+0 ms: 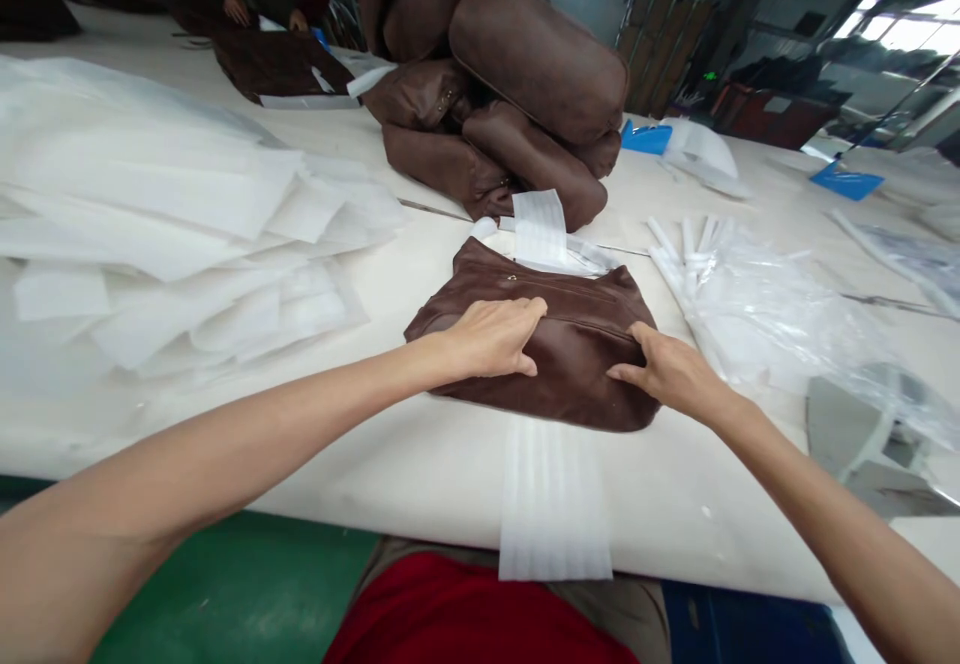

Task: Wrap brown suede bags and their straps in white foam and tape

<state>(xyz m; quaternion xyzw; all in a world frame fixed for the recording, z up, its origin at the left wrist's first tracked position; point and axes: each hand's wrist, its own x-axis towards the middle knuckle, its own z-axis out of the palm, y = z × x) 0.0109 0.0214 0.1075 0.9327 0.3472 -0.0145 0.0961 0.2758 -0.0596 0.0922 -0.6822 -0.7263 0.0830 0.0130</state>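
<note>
A dark brown leather handbag lies flat on the table before me, on a strip of white foam that sticks out below it and over the table's front edge. The strip's other end shows above the bag. My left hand rests across the middle of the bag, fingers stretched out and thumb apart. At the bag's right end is my right hand, its thumb and fingers spread on the leather. A small zipper pull shows near the bag's top edge.
Several brown bags are heaped behind. White foam sheets spread over the left of the table. Clear plastic bags and white rolls lie right. Across the table, another person's hands are near a brown bag.
</note>
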